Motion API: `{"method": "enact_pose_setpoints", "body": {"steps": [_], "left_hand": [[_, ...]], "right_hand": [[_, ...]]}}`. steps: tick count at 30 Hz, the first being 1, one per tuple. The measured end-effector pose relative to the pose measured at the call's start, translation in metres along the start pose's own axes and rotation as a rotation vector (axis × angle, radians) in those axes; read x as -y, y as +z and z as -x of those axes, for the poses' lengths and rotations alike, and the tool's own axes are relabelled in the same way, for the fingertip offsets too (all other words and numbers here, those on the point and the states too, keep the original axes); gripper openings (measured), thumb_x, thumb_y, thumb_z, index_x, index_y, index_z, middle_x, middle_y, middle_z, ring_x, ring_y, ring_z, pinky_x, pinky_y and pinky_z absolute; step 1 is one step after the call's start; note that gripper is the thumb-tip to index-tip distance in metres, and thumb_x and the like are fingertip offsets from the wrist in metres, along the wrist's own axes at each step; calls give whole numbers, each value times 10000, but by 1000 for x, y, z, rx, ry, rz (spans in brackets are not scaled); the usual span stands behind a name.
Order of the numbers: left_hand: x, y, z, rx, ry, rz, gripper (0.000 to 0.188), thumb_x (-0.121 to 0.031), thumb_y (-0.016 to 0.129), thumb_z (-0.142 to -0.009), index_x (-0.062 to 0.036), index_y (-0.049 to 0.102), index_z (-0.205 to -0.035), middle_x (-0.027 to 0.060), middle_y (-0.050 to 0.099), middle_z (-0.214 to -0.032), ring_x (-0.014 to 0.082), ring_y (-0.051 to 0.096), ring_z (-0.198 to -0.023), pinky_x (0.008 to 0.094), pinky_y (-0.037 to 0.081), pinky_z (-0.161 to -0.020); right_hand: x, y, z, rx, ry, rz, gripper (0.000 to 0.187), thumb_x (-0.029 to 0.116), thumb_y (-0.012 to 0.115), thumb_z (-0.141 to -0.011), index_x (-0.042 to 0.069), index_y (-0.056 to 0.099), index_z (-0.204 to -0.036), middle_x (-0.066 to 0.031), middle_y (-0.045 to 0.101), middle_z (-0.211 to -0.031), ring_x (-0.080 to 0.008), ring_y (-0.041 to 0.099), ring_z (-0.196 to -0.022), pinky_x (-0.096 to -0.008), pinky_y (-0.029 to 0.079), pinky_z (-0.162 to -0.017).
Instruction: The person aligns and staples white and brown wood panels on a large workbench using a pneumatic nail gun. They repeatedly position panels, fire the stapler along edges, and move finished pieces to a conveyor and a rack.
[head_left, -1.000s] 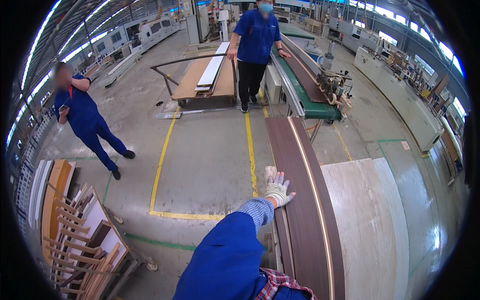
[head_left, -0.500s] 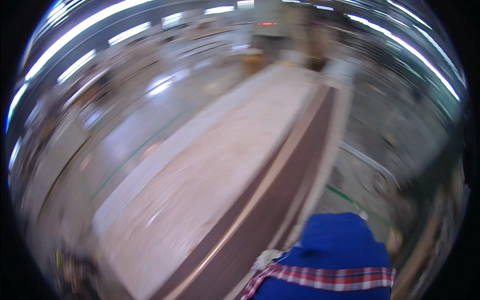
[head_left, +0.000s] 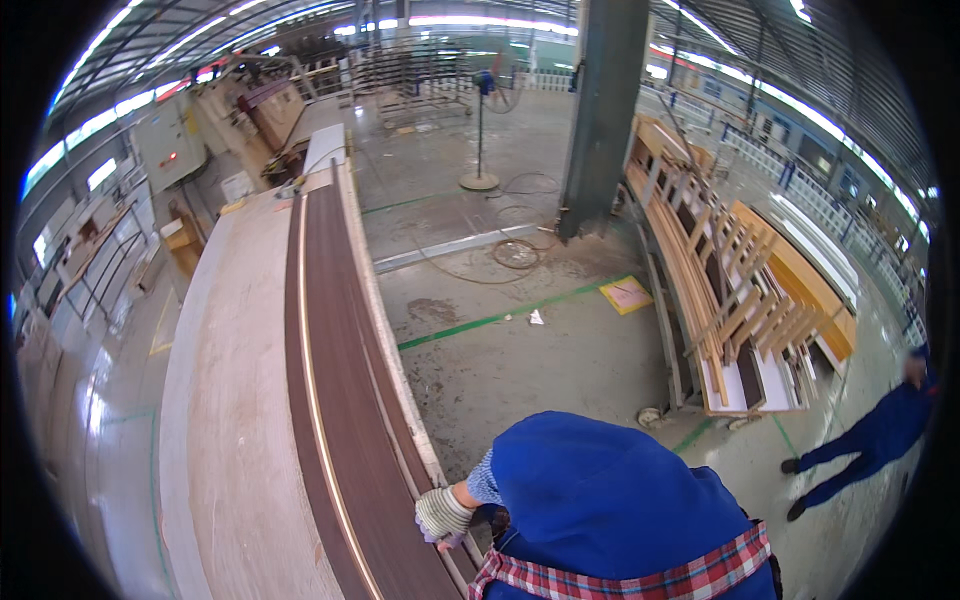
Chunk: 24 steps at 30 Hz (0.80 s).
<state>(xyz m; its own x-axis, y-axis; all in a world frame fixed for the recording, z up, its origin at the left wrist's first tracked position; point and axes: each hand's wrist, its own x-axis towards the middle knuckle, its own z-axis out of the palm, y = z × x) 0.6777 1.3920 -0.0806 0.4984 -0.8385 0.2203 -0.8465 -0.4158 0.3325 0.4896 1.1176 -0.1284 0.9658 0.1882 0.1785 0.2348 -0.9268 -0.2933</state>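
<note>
My right hand [head_left: 444, 515], in a pale knit work glove, rests at the right edge of a long workbench. Its fingers are curled, and whatever they hold, if anything, is hidden. Beneath and beside it lies a long dark brown panel [head_left: 350, 290] with a thin, shiny light strip [head_left: 318, 400] running along it. A narrow brown strip [head_left: 395, 420] lies along the panel's right side. To the left, a wide pale wooden board [head_left: 245, 380] covers the bench. A blue sleeve with a red plaid band covers my right arm. My left hand is out of view.
A dark steel column [head_left: 600, 120] stands ahead. To the right is a wheeled rack [head_left: 690, 300] of wooden strips and panels. A stand fan [head_left: 480, 130] and a coiled hose [head_left: 515, 253] are beyond the bench. A person in blue [head_left: 870, 435] is at far right.
My view has swung to the right and is now sharp, bringing the column, rack and other person into sight. My right hand remains at the bench edge.
</note>
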Motion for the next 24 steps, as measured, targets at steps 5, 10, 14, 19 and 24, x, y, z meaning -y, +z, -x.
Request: {"method": "enact_pose_setpoints", "body": {"steps": [5,10,14,19,24], "left_hand": [[-8,1,20,137,123,-6,378,-253,531,-909,-55,516,-1232,149,621,-1008,302,648,-866,424,530,-727],[-17,2,51,252,182,-55,396,-273,543,-898,-68,511,-1236,151,618,-1030,312,647,-865,437,525,-722],[-19,4,84,321,133,-100,411,-289,553,-890,-78,507,-1239,152,615,-1048,321,646,-864,448,521,-718],[-45,-3,109,359,-193,-196,429,-309,565,-878,-91,502,-1243,154,612,-1071,331,645,-863,462,516,-713],[-56,-47,94,321,-483,9,384,-382,660,-768,-44,594,-936,191,662,-866,382,631,-850,458,495,-755]], "right_hand": [[2,1,-5,58,92,88,358,433,573,-797,103,685,-715,-112,645,-649,-329,635,-637,-461,493,-577],[9,-2,-9,130,181,110,400,439,531,-819,91,701,-720,-118,653,-643,-321,643,-644,-438,493,-571],[15,-3,-20,152,265,89,429,438,483,-833,90,715,-739,-138,646,-626,-344,640,-617,-460,496,-575],[61,-3,-63,80,192,2,439,432,479,-830,81,658,-635,-156,613,-580,-364,619,-581,-470,493,-560],[114,-10,-92,17,-42,-119,578,625,500,-796,61,627,-811,-136,610,-692,-343,615,-691,-457,485,-614]]}}
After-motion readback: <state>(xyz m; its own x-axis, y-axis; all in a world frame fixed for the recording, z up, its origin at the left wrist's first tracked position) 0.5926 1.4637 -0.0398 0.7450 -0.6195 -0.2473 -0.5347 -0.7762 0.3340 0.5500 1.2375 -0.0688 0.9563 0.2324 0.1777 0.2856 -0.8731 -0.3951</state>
